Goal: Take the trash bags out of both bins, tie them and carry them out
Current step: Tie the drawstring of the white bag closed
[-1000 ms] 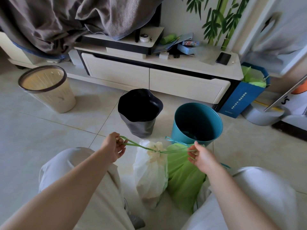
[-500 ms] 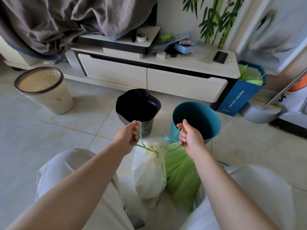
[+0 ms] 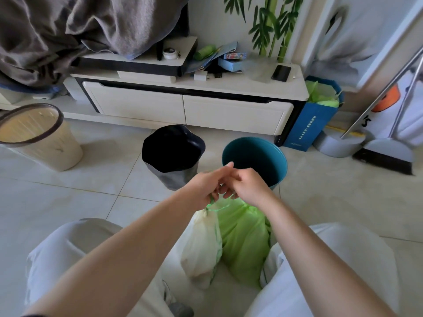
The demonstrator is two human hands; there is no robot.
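A white trash bag (image 3: 202, 244) stands on the floor between my knees, its neck cinched by a green drawstring (image 3: 214, 205). A green trash bag (image 3: 243, 234) leans against its right side. My left hand (image 3: 206, 187) and my right hand (image 3: 248, 185) meet just above the white bag's neck, both pinching the drawstring ends. Beyond the hands stand a dark bin (image 3: 172, 154) with a black inside and a teal bin (image 3: 255, 160); neither shows a bag sticking out.
A beige bin (image 3: 39, 138) with a brown rim stands at the left. A low white TV cabinet (image 3: 190, 106) runs along the back, draped with grey cloth. A blue paper bag (image 3: 313, 120), a dustpan and a broom (image 3: 386, 154) are at the right.
My hands were apart, pulling the drawstring ends sideways and then up. Now they have come together above the white bag's neck.
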